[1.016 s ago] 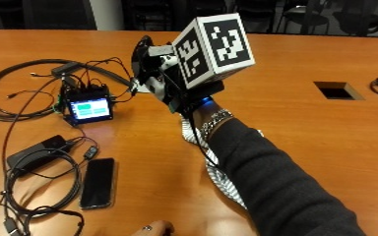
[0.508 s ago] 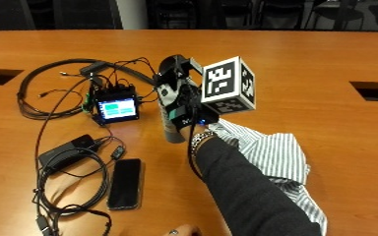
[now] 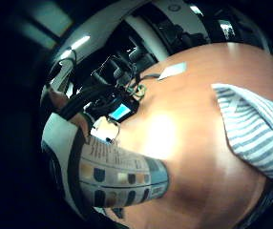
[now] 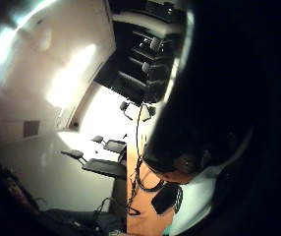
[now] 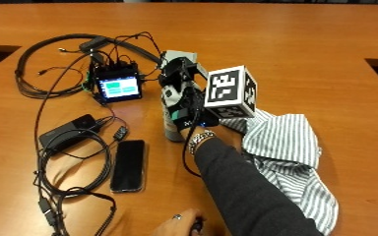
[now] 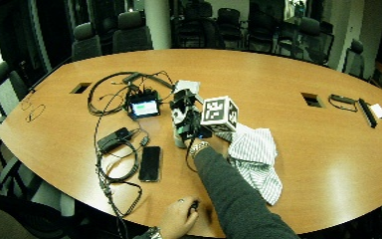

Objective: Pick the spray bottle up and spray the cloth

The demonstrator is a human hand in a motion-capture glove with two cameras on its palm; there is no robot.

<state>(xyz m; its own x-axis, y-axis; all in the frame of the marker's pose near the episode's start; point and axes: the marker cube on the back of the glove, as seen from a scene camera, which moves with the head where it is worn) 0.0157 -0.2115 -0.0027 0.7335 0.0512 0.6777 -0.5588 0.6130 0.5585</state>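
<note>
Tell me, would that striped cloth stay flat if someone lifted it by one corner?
Probably not. The striped cloth lies rumpled in soft folds on the table, so it would likely droop and hang. It looks thin, so probably light, and a push would likely bunch it rather than slide it.

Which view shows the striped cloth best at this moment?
The outside view: the striped cloth lies crumpled on the table beside the gloved right hand at the spray bottle. The wide outside view shows it whole but smaller; the little-finger palm view shows one end; the thumb-side view none.
</note>
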